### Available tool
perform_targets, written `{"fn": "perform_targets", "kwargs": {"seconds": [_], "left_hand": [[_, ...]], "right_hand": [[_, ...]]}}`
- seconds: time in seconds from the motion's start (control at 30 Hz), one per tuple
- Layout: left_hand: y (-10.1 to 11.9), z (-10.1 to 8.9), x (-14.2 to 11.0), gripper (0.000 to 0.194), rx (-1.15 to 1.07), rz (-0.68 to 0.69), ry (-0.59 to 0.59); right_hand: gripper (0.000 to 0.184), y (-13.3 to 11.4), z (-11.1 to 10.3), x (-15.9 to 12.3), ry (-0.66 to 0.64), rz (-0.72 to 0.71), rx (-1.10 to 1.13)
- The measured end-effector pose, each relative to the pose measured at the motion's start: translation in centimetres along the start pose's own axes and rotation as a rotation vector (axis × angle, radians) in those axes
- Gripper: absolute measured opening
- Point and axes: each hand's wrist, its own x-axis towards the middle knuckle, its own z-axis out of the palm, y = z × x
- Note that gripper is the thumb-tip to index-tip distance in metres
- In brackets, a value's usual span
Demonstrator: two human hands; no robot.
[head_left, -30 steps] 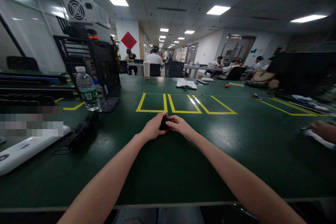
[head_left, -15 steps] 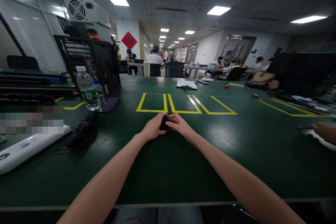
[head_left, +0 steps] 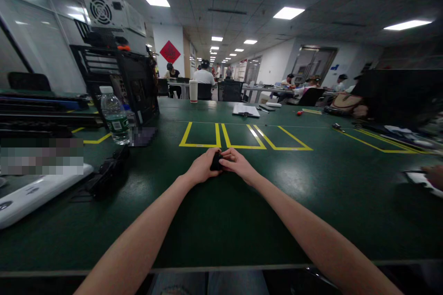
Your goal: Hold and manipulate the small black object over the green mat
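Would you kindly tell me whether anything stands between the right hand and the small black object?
Nothing visible does: the right hand meets the small black object, which the left hand holds from the other side.

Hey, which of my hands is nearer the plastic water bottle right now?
Left. Your left hand holds a small black object to the right of the bottle and closer to you; your right hand, at that object's right side, is farther away.

Clipboard (head_left: pixel 245 110) behind 3 tape outlines (head_left: pixel 246 147)
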Motion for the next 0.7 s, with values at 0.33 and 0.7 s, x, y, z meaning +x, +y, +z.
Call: {"fn": "perform_targets", "kwargs": {"seconds": [0.33, 0.7], "left_hand": [[0.0, -0.1, -0.1, 0.065, 0.006, -0.006, -0.007], [0.0, 0.0, 0.0, 0.063, 0.001, -0.010, -0.002]], "right_hand": [[0.040, -0.8, -0.5, -0.1, -0.060, -0.019, -0.007], [0.033, 0.3, -0.1, 0.3, -0.002, -0.010, 0.010]]}}
